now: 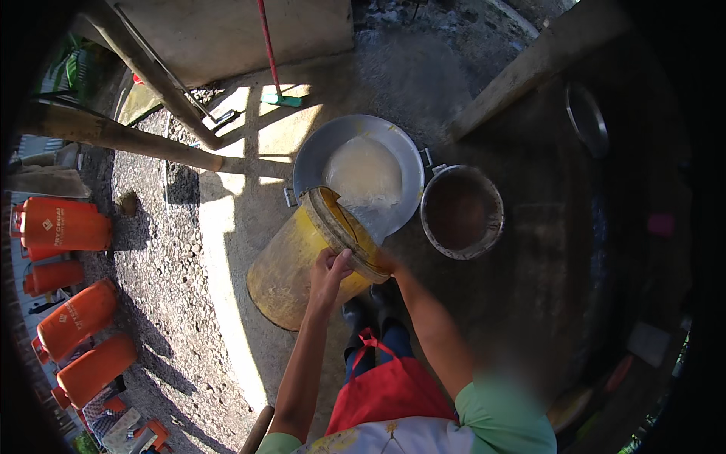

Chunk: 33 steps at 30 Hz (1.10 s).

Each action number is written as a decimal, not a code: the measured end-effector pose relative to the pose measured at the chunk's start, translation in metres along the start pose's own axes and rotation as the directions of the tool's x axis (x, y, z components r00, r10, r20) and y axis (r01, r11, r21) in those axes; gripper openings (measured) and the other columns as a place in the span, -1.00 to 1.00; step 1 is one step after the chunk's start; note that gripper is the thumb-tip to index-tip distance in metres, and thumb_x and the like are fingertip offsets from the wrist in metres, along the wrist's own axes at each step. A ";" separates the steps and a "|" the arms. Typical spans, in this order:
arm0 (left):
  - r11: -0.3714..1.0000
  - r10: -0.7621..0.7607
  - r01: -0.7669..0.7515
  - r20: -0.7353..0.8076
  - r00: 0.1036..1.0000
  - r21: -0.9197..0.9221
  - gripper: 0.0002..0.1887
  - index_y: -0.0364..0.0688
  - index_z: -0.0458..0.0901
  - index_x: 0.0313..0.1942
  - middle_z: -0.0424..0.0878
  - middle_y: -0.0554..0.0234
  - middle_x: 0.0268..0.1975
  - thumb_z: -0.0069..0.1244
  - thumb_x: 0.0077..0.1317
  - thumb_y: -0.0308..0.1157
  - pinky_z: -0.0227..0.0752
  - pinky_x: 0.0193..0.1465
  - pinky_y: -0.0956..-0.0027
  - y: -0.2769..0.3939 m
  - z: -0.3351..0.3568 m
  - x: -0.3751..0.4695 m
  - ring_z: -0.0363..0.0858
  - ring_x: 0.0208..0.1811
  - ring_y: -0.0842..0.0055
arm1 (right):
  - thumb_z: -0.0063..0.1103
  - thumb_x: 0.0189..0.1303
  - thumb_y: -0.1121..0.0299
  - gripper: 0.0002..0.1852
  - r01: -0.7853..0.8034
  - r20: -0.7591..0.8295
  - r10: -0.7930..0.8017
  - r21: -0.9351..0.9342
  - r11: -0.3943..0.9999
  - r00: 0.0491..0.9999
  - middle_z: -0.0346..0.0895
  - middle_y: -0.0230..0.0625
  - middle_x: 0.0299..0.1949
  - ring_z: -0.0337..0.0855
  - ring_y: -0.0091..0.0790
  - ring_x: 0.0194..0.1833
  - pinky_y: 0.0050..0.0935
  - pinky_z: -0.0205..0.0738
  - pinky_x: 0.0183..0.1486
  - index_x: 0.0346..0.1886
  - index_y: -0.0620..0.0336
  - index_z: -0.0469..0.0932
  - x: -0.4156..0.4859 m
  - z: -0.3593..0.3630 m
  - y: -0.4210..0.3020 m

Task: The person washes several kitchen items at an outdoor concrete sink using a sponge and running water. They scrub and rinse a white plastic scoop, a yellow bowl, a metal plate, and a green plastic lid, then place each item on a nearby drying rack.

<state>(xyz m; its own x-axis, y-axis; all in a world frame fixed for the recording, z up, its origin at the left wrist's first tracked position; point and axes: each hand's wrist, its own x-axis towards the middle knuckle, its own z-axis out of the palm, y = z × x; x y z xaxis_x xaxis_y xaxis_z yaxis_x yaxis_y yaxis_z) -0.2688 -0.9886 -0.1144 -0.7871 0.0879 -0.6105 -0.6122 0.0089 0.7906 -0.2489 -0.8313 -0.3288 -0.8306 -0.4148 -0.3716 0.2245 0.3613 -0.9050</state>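
A worn yellow plastic drum (289,272) is tilted towards a wide metal pan (306,153) on the concrete floor. Clear liquid (371,218) runs from its mouth into the pan, which holds a pale, cloudy liquid (363,164). My left hand (332,269) grips the near side of the drum's thick rim, thumb along it. At the rim's right end, my right hand (387,265) has hold of the edge; its fingers are blurred and partly hidden. The drum's rim looks cracked and jagged at the top.
Right of the pan stands a metal pot (462,213) with dark brown contents. Wooden posts (147,142) slant at the left, and a thick post (510,79) rises at upper right. A green-headed broom (282,100) leans behind. Several orange gas cylinders (74,224) line the gravel.
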 end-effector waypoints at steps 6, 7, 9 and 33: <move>0.994 0.098 -0.100 0.041 0.994 0.044 -0.44 -0.43 0.36 -0.12 0.48 0.02 -0.20 -0.05 0.20 -0.02 0.44 -0.06 0.37 0.058 0.018 0.019 0.53 -0.17 0.43 | 0.01 0.13 0.31 -0.62 -0.324 -0.075 0.326 0.044 0.945 0.942 0.52 -0.03 -0.10 0.53 -0.19 -0.07 -0.32 0.38 -0.07 0.01 0.28 0.42 0.031 -0.058 -0.024; 0.991 0.130 -0.132 0.052 0.990 0.035 -0.45 -0.42 0.37 -0.13 0.48 0.03 -0.20 -0.04 0.20 -0.02 0.44 -0.06 0.37 0.068 0.019 0.023 0.53 -0.17 0.43 | 0.01 0.14 0.29 -0.62 -0.420 -0.076 0.427 0.091 0.903 0.901 0.52 -0.03 -0.11 0.51 -0.15 -0.04 -0.31 0.37 -0.08 0.00 0.27 0.42 0.043 -0.069 -0.024; 0.982 0.185 -0.186 0.056 0.981 0.012 -0.46 -0.41 0.37 -0.15 0.47 0.05 -0.21 -0.03 0.19 -0.02 0.44 -0.06 0.37 0.087 0.019 0.031 0.52 -0.18 0.44 | -0.03 0.16 0.28 -0.64 -0.254 -0.042 0.252 -0.261 0.931 0.967 0.52 -0.02 -0.12 0.51 -0.14 -0.06 -0.30 0.37 -0.08 -0.02 0.27 0.43 0.079 -0.089 -0.006; 0.961 0.274 -0.272 -0.320 0.907 0.052 -0.51 -0.43 0.43 -0.20 0.50 0.20 -0.40 0.13 0.08 -0.16 0.32 -0.29 0.51 0.102 -0.123 -0.027 0.45 -0.36 0.58 | 0.01 0.22 0.28 -0.65 -0.448 0.392 0.288 0.416 0.792 0.874 0.51 -0.27 -0.12 0.57 -0.44 -0.22 -0.41 0.52 -0.37 0.03 0.21 0.40 0.142 0.090 -0.153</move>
<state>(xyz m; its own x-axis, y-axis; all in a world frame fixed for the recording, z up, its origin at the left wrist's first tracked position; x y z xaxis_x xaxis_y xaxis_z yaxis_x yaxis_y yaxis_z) -0.3193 -1.1128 -0.0225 -0.9057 -0.2366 -0.3518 -0.3701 0.0366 0.9283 -0.3555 -1.0208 -0.2621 -0.4611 -0.5855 -0.6667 0.7614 0.1248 -0.6361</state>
